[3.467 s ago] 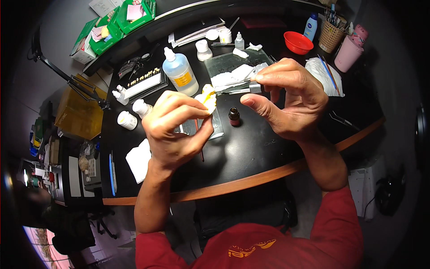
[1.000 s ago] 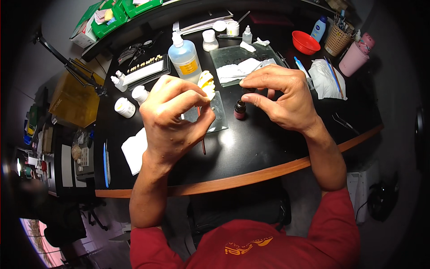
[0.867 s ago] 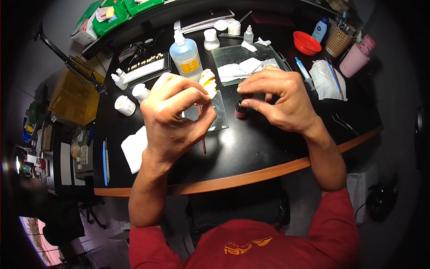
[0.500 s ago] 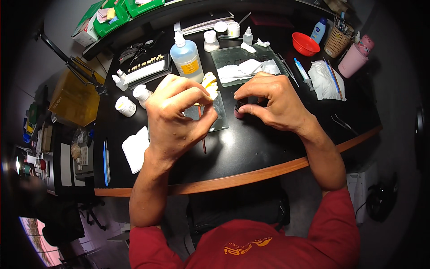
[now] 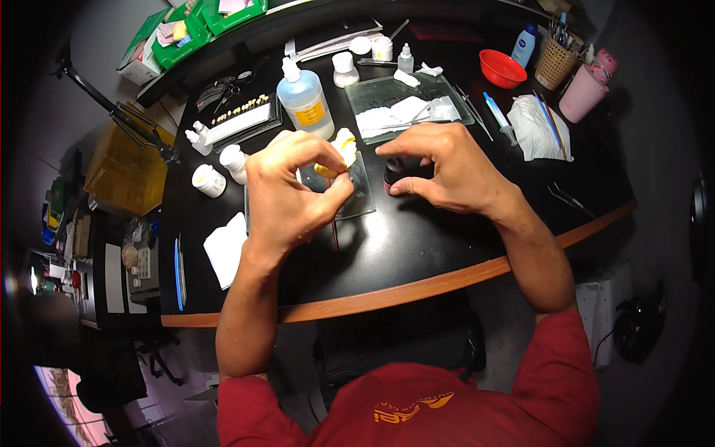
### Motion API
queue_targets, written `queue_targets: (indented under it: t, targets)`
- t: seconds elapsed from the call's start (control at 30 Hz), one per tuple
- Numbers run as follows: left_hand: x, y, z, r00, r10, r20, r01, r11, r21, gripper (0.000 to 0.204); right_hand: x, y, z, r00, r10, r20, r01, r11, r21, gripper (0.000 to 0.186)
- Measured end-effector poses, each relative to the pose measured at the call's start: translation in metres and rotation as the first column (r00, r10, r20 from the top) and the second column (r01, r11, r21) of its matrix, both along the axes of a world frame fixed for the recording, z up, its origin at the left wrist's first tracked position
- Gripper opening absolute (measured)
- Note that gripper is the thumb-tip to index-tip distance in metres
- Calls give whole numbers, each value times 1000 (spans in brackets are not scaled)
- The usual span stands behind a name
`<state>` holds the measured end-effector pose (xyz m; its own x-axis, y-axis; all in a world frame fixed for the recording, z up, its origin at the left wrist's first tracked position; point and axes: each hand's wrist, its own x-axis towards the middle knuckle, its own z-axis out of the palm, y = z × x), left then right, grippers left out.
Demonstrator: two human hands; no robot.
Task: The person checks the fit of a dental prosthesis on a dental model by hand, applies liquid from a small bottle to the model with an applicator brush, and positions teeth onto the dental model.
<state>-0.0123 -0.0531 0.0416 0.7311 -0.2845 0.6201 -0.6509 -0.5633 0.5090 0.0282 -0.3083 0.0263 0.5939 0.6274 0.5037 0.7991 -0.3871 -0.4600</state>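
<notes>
My left hand [image 5: 287, 197] is closed, thumb and forefinger pinched at the edge of a small yellow-and-white dental model [image 5: 345, 147] held above a glass slab [image 5: 361, 186]. The fingers hide part of the model. A thin reddish-brown handle [image 5: 334, 235] shows below that hand. My right hand [image 5: 456, 175] is open, its thumb and forefinger spread around a small dark bottle with a black cap [image 5: 392, 171], which stands on the black table. The thumb tip overlaps the bottle; whether it touches is unclear.
Behind my hands stand a large clear squeeze bottle [image 5: 305, 104] and a second glass slab [image 5: 372, 88] bearing white tissue. White jars [image 5: 208, 181] and a tooth shade guide [image 5: 240, 123] are at left. A red bowl [image 5: 502, 69], syringe [image 5: 500, 119] and tweezers [image 5: 570, 200] lie right.
My right thumb and forefinger have spread wider apart around the small bottle. My left hand keeps its pinch on the dental model. The view has shifted slightly.
</notes>
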Motion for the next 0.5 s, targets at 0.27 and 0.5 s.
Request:
queue_targets:
  t: [0.27, 0.5]
  targets:
    - [4, 13, 6, 829, -263, -494, 182, 961, -206, 11, 5, 2, -12, 917, -215, -338, 164, 971, -172, 55]
    - [-1, -5, -7, 751, -392, -531, 470, 882, 13, 11, 16, 0, -19, 921, -178, -347, 139, 981, -135, 32]
